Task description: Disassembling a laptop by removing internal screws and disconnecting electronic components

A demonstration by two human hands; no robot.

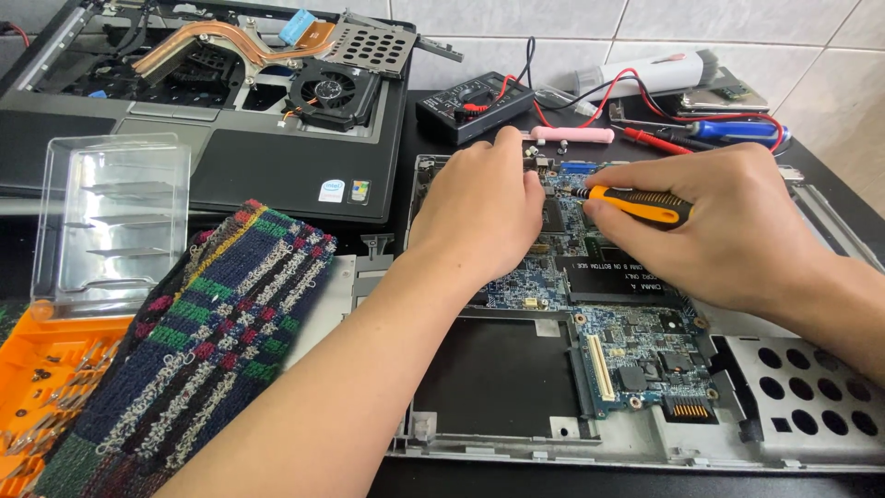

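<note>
Fingers [604, 210] of the right hand [728, 226] are closing around an orange-and-black screwdriver [636, 205], gripping its handle with the tip pointing left toward the upper part of the board [636, 346]. The left hand [479, 217] is resting palm down on the board just beside the tip, its fingers curling loosely and pressing on the board's top edge; they are holding nothing that shows. The board is sitting in an opened grey laptop chassis [811, 406] on the black table [830, 161].

To the left, a striped woven cloth [212, 341] is lying partly over an orange bit case [37, 387] with its clear lid [111, 221] standing open. Behind it, a second laptop [230, 101] is lying stripped, showing its copper heat pipe [221, 39] and fan [332, 90]. At the back, a black multimeter [472, 106] is trailing red and black leads [645, 97], near a pink tool [572, 136] and a blue-handled screwdriver [733, 129].
</note>
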